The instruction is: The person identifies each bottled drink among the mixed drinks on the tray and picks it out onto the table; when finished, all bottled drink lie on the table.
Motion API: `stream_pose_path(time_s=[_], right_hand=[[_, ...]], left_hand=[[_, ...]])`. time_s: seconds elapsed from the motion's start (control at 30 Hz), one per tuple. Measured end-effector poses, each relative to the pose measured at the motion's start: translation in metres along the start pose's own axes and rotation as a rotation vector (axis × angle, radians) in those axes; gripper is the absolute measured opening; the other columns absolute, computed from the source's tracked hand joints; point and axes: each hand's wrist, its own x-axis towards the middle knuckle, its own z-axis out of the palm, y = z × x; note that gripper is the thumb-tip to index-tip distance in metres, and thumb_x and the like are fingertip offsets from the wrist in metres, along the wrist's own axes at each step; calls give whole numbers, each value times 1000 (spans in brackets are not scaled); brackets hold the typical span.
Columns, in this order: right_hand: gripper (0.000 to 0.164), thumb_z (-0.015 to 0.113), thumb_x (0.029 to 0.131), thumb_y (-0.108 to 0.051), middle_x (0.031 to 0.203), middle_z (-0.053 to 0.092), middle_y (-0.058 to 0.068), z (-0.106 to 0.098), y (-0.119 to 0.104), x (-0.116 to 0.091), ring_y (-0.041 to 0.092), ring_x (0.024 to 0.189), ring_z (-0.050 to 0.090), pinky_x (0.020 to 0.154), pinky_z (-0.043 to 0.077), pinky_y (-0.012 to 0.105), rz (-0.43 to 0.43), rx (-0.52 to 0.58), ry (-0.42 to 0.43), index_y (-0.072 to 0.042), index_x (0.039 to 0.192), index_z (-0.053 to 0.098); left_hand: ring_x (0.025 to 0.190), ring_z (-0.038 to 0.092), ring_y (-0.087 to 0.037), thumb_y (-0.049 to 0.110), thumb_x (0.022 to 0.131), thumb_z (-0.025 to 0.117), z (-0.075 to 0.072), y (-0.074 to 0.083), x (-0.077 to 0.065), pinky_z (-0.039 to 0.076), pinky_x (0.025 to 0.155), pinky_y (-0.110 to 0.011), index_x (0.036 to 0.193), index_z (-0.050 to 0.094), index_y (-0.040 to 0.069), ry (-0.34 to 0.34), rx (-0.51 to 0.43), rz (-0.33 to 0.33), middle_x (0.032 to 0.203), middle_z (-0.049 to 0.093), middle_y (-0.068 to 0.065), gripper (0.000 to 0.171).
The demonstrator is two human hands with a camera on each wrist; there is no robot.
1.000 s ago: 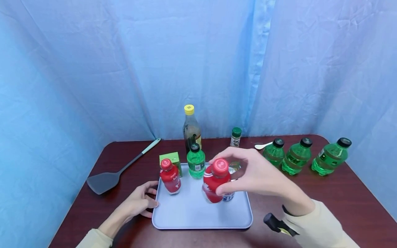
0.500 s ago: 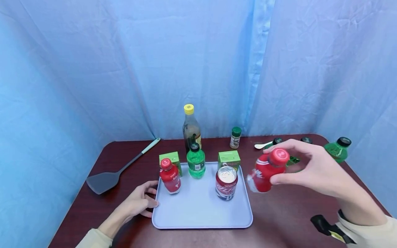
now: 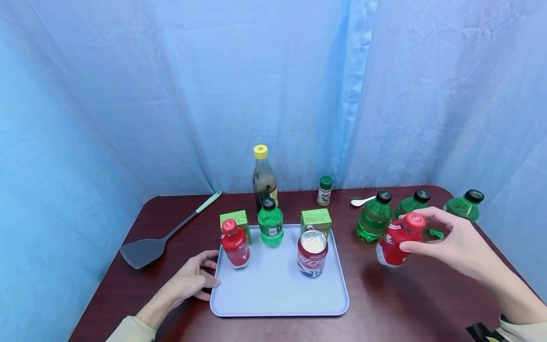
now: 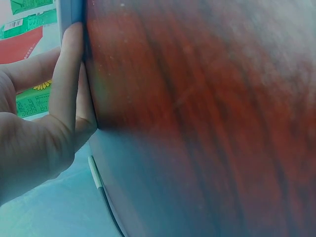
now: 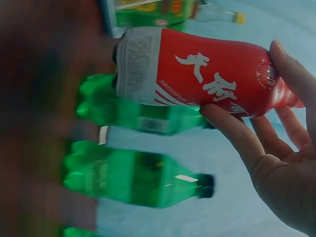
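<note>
My right hand (image 3: 453,242) grips a red plastic drink bottle (image 3: 395,244) by its upper part, slightly tilted, just right of the tray. White lettering and a pale base show on this bottle (image 5: 212,74) in the right wrist view. At the left side of the pale tray (image 3: 265,294), my left hand (image 3: 194,275) holds the rim with bent fingers; in the left wrist view a fingertip (image 4: 74,37) lies against its outer edge. On the tray stand another red bottle (image 3: 235,247), a green bottle (image 3: 271,225) and a soda can (image 3: 312,259).
Green juice boxes (image 3: 316,218) stand along the tray's back. Green bottles (image 3: 374,221) form a row at the right. Behind are a yellow-capped bottle (image 3: 264,183), a spice jar (image 3: 325,192) and a white spoon (image 3: 361,201). A spatula (image 3: 145,251) lies left.
My right hand has carried the red bottle from above the tray rightward to the front of the green bottles, uncovering the can. The left hand has stayed at the tray rim.
</note>
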Motion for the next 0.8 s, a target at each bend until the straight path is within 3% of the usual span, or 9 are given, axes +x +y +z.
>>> stream_pose_path(time_s=[0.17, 0.47, 0.8], right_hand=[[53, 88, 81, -24, 110, 70, -4, 7, 18, 0, 4, 95, 65, 66, 60, 30, -12, -1, 20, -18, 128, 64], [52, 85, 84, -19, 112, 70, 0, 18, 29, -5, 18, 88, 73, 68, 61, 34, -25, 86, -63, -13, 129, 61], [52, 85, 83, -15, 114, 68, -1, 25, 40, -8, 17, 92, 72, 70, 61, 33, -67, 107, -99, -12, 129, 62]], left_hand=[[86, 64, -28, -9, 82, 69, -1, 1, -1, 60, 60, -52, 150, 38, 0, -1, -5, 15, 119, 51, -21, 76], [87, 63, -29, -8, 82, 71, -3, 5, -3, 61, 60, -51, 150, 38, 0, -4, -5, 21, 119, 51, -21, 76], [87, 64, -27, -9, 83, 70, 1, 3, -2, 61, 62, -52, 151, 37, 0, -2, 6, -8, 118, 51, -20, 76]])
